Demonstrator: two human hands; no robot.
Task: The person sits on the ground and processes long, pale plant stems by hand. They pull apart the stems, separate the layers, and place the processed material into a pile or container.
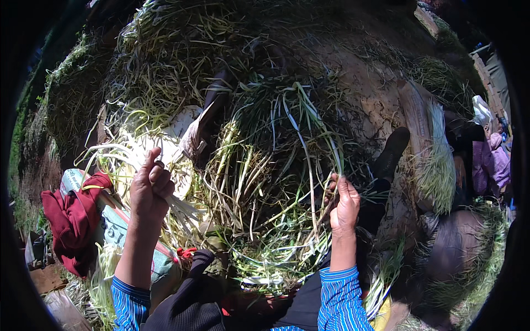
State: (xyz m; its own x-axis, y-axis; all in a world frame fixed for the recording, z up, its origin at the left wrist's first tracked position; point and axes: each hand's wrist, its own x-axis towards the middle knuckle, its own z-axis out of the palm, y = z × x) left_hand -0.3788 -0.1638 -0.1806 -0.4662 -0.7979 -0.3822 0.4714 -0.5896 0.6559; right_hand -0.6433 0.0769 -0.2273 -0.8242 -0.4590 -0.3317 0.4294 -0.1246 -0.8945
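Note:
My left hand point(153, 182) is closed in a fist, thumb up, around a bunch of pale chive-like stalks point(116, 149). Their ends stick out on both sides of the fist. On the right, my right hand point(344, 202) pinches a long white-and-green stalk point(319, 120) between thumb and fingers. Its leaves reach away over a dark green heap of leaves point(265, 99). Between the hands lies a pile of uncleaned stalks point(238, 178), roots and dry bits among them. Loose peeled leaves point(273, 256) cover the ground close to my lap.
A maroon cloth point(76, 223) lies over a printed, stuffed sack point(114, 227) at left. Withered leaves point(165, 70) are heaped beyond. My dark boot point(391, 151) extends at right. Past it, a bundle of trimmed stalks point(437, 165) lies beside another person's purple clothing point(490, 161).

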